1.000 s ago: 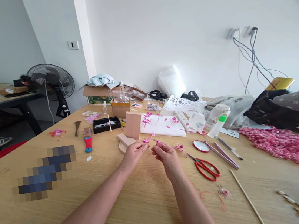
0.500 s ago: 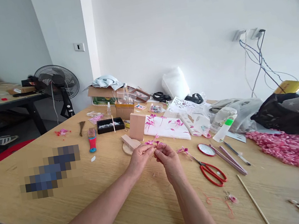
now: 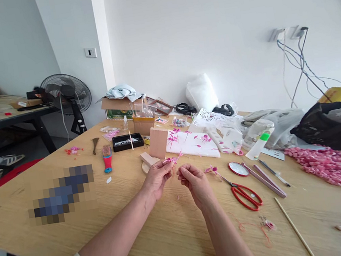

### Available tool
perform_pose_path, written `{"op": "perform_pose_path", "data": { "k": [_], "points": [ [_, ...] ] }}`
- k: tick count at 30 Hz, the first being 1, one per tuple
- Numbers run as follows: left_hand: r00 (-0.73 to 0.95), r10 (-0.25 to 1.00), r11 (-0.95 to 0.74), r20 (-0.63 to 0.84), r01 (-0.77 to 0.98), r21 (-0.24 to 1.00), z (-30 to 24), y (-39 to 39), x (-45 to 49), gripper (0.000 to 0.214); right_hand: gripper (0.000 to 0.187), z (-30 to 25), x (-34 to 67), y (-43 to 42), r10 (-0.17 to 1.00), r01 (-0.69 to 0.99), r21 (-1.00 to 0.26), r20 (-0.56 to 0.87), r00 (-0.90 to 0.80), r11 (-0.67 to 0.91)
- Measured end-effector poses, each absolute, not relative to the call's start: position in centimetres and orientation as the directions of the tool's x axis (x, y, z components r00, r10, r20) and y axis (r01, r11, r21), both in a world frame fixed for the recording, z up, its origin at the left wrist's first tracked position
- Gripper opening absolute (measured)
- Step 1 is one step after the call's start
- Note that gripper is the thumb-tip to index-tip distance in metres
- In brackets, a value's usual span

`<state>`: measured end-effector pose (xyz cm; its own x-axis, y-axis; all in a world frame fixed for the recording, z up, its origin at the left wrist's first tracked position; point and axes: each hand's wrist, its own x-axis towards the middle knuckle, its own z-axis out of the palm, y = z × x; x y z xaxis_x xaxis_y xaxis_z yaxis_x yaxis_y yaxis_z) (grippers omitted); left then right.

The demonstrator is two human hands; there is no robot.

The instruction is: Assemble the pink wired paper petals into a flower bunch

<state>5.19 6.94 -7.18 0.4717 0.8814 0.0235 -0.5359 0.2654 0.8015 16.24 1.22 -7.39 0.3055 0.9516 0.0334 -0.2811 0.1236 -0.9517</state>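
Over the middle of the table, my left hand (image 3: 158, 178) pinches a small pink flower spray (image 3: 174, 159) between thumb and fingers. Thin thread-like strands (image 3: 173, 172) hang from it between the hands. My right hand (image 3: 194, 181) is closed in a pinch just to the right, apart from the left; whatever sits in its fingertips is too fine to make out. Another pink flower sprig (image 3: 210, 169) lies right of that hand, by the tip of red-handled scissors (image 3: 247, 196). Behind the hands, pink petals and flowers rest on a white cloth block (image 3: 192, 148) beside an upright wooden board (image 3: 159, 143).
To the left are a red-and-blue brush (image 3: 107, 159) and a black tray (image 3: 127, 142). On the right lie a round mirror-like disc (image 3: 238, 168), tweezers (image 3: 266, 180), a wooden stick (image 3: 294, 227) and a pink fluffy heap (image 3: 333, 170). Plastic bags (image 3: 272, 125) stand behind.
My hands have drawn apart from touching, the left keeping the flower spray and the right moving slightly away. The view has shifted slightly.
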Motion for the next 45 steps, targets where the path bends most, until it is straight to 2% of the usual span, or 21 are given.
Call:
{"op": "perform_pose_path", "data": {
  "k": [3,7,12,18,21,25,29,37,41,45],
  "points": [
    [0.386,0.920,0.156,0.070,-0.524,0.837,-7.2,6.9,5.3,0.018,0.023,-7.3,16.0,1.3,0.939,-0.176,-0.974,0.080,0.335,0.146],
    [0.358,0.926,0.089,0.121,-0.517,0.851,-7.3,6.7,5.4,0.014,0.022,-7.3,15.3,1.4,0.959,-0.083,-0.989,0.093,0.267,0.119],
    [0.461,0.878,0.180,0.127,-0.564,0.806,-7.3,6.7,5.3,0.015,0.020,-7.3,15.1,1.1,0.982,-0.176,-0.983,0.024,0.187,0.057],
    [0.559,0.827,0.336,0.058,-0.575,0.746,-7.5,7.2,5.0,0.016,0.024,-7.0,15.7,0.8,0.991,-0.302,-0.953,-0.002,0.134,0.039],
    [0.607,0.794,0.406,0.037,-0.575,0.711,-7.7,7.3,4.9,0.015,0.026,-7.0,15.7,0.9,0.988,-0.291,-0.956,-0.003,0.153,0.042],
    [0.641,0.766,0.447,0.044,-0.581,0.680,-7.9,7.2,5.0,0.014,0.028,-7.2,15.4,1.2,0.974,-0.192,-0.978,0.043,0.224,0.087],
    [0.576,0.817,0.403,0.032,-0.609,0.683,-7.8,7.0,5.2,0.019,0.030,-7.4,15.2,1.3,0.979,-0.147,-0.988,0.027,0.202,0.057],
    [0.504,0.846,0.174,0.173,-0.568,0.804,-7.4,6.2,5.5,0.022,0.028,-7.8,15.2,0.9,0.994,-0.360,-0.926,-0.100,-0.050,-0.111],
    [0.445,0.877,0.097,0.182,-0.535,0.839,-7.2,6.1,5.6,0.022,0.030,-7.9,15.2,1.0,0.992,-0.343,-0.931,-0.121,-0.040,-0.128],
    [0.465,0.873,0.155,0.145,-0.548,0.822,-7.4,6.3,5.7,0.025,0.030,-7.9,15.3,1.2,0.992,-0.286,-0.951,-0.124,0.011,-0.116]
  ]
}}
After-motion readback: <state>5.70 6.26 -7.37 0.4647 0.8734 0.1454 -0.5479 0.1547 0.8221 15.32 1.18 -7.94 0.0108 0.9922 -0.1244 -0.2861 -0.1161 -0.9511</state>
